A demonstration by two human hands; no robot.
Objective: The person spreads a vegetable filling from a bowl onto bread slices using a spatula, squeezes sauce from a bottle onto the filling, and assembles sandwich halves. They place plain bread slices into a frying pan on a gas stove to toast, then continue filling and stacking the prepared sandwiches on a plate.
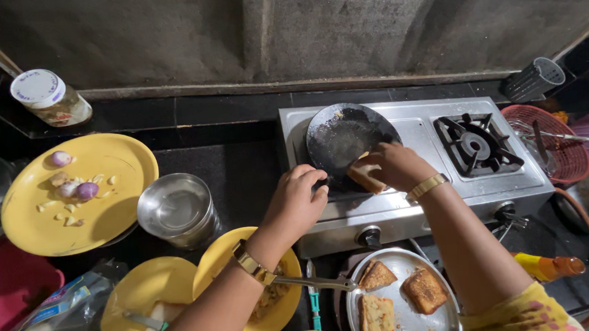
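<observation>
Right hand point(394, 164) holding bread slice point(366, 175), over black pan point(343, 137)

Rough grey plastered wall point(269, 34) rising behind the cooking area, dark tiled ledge point(193, 110) along its base, black stone counter point(242, 174) below, dim overhead light, deep shadow pooling in both corners

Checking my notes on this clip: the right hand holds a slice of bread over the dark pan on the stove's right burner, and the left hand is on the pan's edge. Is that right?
Not quite. In the head view the pan sits on the left burner of the stove; the right burner is bare. The rest stands: the right hand holds the bread over the pan, and the left hand is at its near edge.
</observation>
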